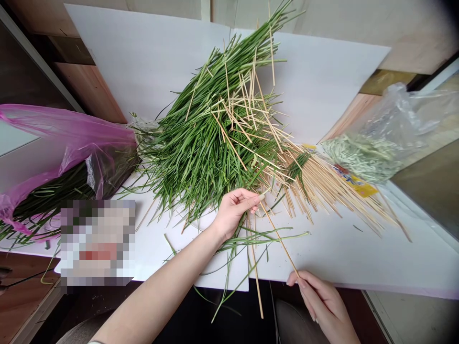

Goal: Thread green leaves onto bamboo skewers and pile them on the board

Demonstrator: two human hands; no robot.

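A thin wooden skewer (281, 241) runs slantwise between my two hands. My left hand (238, 210), fingers closed, pinches a small pale green piece at the skewer's upper end. My right hand (319, 298) grips the lower end between thumb and fingers, past the table's front edge. Behind my left hand rises a big heap of long green stalks (201, 143), with loose skewers (251, 102) scattered on it. Another skewer (257, 282) lies between my hands and sticks out over the edge. Several loose green blades (229, 255) lie under my left wrist.
Many skewers (333, 191) are fanned out on the white table (315, 258) at the right. A clear bag (373, 143) of pale green strips stands behind them. At the left is a pink bag (93, 138) with green stalks, near a blurred-out patch. White boards (154, 52) stand at the back.
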